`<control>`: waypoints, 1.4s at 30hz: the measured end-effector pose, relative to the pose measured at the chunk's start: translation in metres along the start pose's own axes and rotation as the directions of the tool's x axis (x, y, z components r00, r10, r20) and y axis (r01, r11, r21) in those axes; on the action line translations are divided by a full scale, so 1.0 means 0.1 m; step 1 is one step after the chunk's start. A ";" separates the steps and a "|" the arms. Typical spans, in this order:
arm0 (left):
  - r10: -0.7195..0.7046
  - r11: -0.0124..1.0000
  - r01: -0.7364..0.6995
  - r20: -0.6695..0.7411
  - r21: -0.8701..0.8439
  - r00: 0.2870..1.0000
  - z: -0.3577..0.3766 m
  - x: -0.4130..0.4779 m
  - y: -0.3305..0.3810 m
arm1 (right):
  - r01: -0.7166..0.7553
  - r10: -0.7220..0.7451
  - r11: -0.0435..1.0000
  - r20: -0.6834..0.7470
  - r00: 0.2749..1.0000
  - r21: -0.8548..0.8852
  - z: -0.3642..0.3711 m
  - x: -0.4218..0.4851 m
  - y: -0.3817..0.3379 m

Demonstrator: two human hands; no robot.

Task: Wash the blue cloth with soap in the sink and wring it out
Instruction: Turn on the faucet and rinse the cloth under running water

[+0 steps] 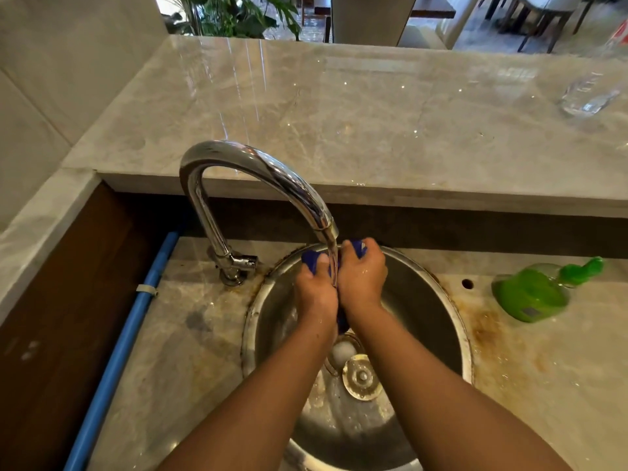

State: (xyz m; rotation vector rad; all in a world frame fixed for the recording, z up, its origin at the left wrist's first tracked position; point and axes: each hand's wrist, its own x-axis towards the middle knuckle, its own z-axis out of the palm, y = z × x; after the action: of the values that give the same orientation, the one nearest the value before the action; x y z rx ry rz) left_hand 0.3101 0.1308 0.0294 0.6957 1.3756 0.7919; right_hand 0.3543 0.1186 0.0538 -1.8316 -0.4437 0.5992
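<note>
Blue cloth (311, 259) bunched between both hands, fingers (353, 248) curled tightly around it.

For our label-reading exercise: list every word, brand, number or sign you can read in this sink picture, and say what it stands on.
No text here can be read.
The green bottle: small grey patch, perhaps a label, too blurred to read.
The red-and-white object at the top right edge: too blurred to read.
</note>
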 end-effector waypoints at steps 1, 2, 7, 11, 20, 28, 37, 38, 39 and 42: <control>0.008 1.000 -0.008 0.005 0.018 1.000 -0.02 0.00 0.01 | -0.003 0.003 1.000 0.016 1.000 0.013 -0.01 -0.06 0.00; 0.019 0.999 -0.019 -0.003 0.028 1.000 -0.05 0.04 0.02 | 0.004 -0.005 1.000 0.054 0.999 0.013 -0.02 -0.16 0.03; -0.014 1.000 0.013 0.035 0.024 0.999 -0.05 0.01 -0.13 | 0.034 -0.027 0.997 0.102 0.994 -0.065 -0.08 -0.12 0.10; 0.033 0.999 -0.032 0.040 -0.015 0.999 -0.04 0.01 -0.01 | 0.036 -0.035 0.999 0.062 0.997 -0.021 -0.06 -0.13 0.08; 0.133 0.988 -0.148 0.235 0.046 0.963 -0.34 -0.14 0.08 | -0.070 0.057 0.996 0.200 0.978 0.061 -0.32 0.07 0.16; 0.134 0.950 -0.206 0.293 0.233 0.947 -0.63 -0.11 0.18 | -0.104 0.039 0.955 0.232 0.972 0.279 -0.42 -0.12 0.31; 0.087 0.995 -0.061 0.415 -0.075 0.906 -0.59 -0.25 0.15 | -0.784 0.364 0.270 0.694 0.621 0.560 -0.24 -0.41 0.67; 0.081 0.994 -0.043 0.429 -0.098 0.900 -0.57 -0.26 0.13 | -0.804 0.339 0.222 0.730 0.594 0.551 -0.23 -0.44 0.69; 0.068 0.994 -0.020 0.441 -0.112 0.895 -0.55 -0.28 0.12 | -0.818 0.322 0.187 0.753 0.574 0.544 -0.22 -0.46 0.71; 0.031 0.995 0.018 0.459 -0.103 0.888 -0.58 -0.28 0.08 | -0.833 0.271 0.177 0.787 0.553 0.525 -0.28 -0.41 0.73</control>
State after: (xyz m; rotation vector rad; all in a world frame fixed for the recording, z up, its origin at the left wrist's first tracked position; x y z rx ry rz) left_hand 0.2511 0.1109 0.0476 0.7491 0.8932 0.6445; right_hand 0.3386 0.0504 -0.0002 -0.6276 0.3263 1.5976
